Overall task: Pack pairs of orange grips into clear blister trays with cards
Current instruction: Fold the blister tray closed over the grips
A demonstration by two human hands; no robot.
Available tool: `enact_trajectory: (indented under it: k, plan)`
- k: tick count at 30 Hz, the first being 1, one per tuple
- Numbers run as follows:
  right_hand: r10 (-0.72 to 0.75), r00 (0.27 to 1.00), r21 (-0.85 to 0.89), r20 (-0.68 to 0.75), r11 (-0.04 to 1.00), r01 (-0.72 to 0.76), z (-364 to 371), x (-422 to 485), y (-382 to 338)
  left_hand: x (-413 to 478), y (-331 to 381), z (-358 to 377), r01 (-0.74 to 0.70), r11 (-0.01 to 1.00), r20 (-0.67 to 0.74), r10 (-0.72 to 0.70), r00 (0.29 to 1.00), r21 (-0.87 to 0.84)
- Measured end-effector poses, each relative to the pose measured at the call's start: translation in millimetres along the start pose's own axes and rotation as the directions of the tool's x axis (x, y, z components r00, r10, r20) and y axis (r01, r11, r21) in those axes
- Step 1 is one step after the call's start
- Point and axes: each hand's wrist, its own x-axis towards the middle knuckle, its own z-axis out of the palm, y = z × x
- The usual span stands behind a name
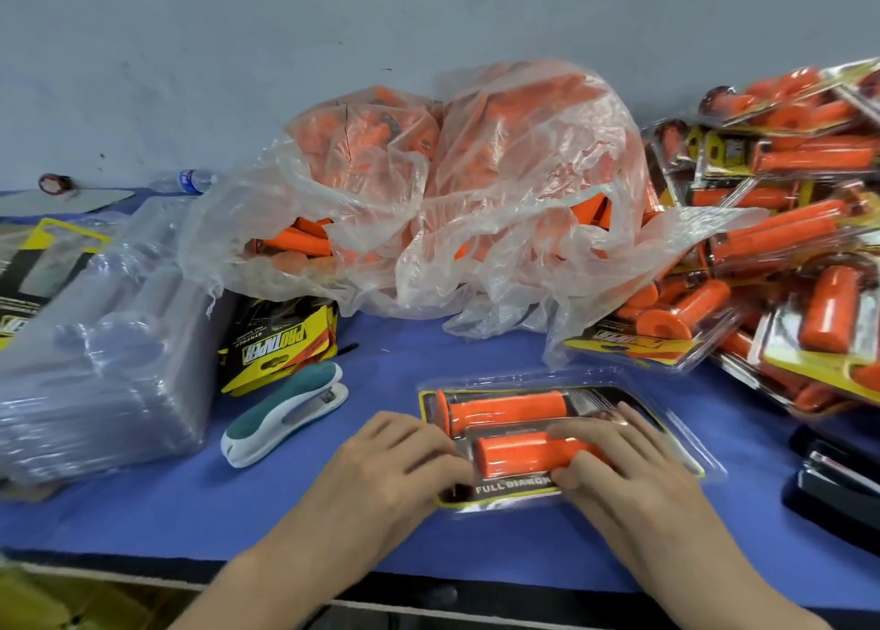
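A clear blister tray lies on the blue table in front of me, with a black-and-yellow card inside. Two orange grips sit in it side by side: the far grip and the near grip. My left hand presses the tray's left end, fingers curled at its edge. My right hand lies over the right half of the tray, fingers spread flat across the near grip.
A stack of empty clear trays sits at left, loose cards and a teal-and-white stapler beside it. A plastic bag of orange grips lies behind. Packed trays pile up at right, above a black stapler.
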Motion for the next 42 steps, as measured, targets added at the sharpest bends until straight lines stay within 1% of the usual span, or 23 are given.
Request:
enact_trajectory:
  k: [2, 4, 7, 9, 11, 13, 16, 19, 21, 24, 27, 29, 34, 38, 42]
  plan:
    - [-0.030, 0.999, 0.020, 0.011, 0.999, 0.030, -2, 1, 4, -4, -9, -7, 0.041, 0.999, 0.022, -0.040, 0.999, -0.026]
    - [-0.056, 0.998, 0.012, 0.023, 0.998, 0.055, -5, 2, 5, -5, -8, -8, 0.037, 0.999, 0.021, -0.037, 0.999, -0.024]
    - [-0.076, 0.997, 0.052, 0.029, 0.996, 0.075, -5, 5, -7, -4, 7, -3, -0.035, 0.999, -0.007, 0.034, 0.999, -0.034]
    - [-0.153, 0.988, 0.100, 0.005, 0.983, 0.152, 1, 5, -22, -5, 17, 0, -0.087, 0.993, -0.031, 0.085, 0.996, -0.083]
    - [-0.224, 0.974, 0.100, -0.019, 0.969, 0.225, 4, 6, -32, -7, 20, 1, -0.118, 0.988, -0.025, 0.117, 0.993, -0.096]
    - [-0.246, 0.969, 0.108, -0.008, 0.963, 0.246, 3, 7, -34, -9, 13, -1, -0.106, 0.990, 0.001, 0.106, 0.994, -0.089]
    - [-0.260, 0.965, 0.141, 0.030, 0.957, 0.253, -4, 10, -31, -8, -3, -5, -0.045, 0.996, 0.013, 0.046, 0.999, -0.074]
    - [-0.280, 0.957, 0.104, 0.068, 0.956, 0.273, -9, 13, -31, -3, -10, -7, -0.014, 0.999, 0.025, 0.015, 1.000, -0.044]
    - [-0.228, 0.971, 0.049, 0.067, 0.973, 0.225, -9, 12, -37, 0, -10, -6, -0.015, 1.000, 0.022, 0.015, 1.000, -0.008]
    - [-0.118, 0.993, 0.007, 0.019, 0.993, 0.118, -4, 9, -48, 0, -5, -5, -0.034, 0.999, 0.000, 0.034, 0.999, -0.002]
    - [-0.078, 0.997, 0.045, -0.014, 0.996, 0.078, -2, 8, -50, -2, -2, -3, 0.008, 0.999, -0.017, -0.009, 1.000, -0.050]
    - [-0.061, 0.998, 0.081, -0.030, 0.995, 0.064, -2, 8, -47, -3, -1, 0, 0.064, 0.994, -0.017, -0.066, 0.998, -0.092]
    - [-0.052, 0.998, 0.149, -0.027, 0.987, 0.056, -1, 7, -43, -1, -6, -1, 0.188, 0.967, 0.059, -0.180, 0.982, -0.174]
    - [-0.047, 0.999, 0.182, -0.021, 0.982, 0.050, -3, 4, -40, 2, -5, -4, 0.175, 0.979, 0.060, -0.170, 0.984, -0.100]
    - [-0.079, 0.997, 0.212, 0.001, 0.974, 0.077, -7, -1, -35, -5, -2, -1, 0.128, 0.989, 0.055, -0.124, 0.991, -0.077]
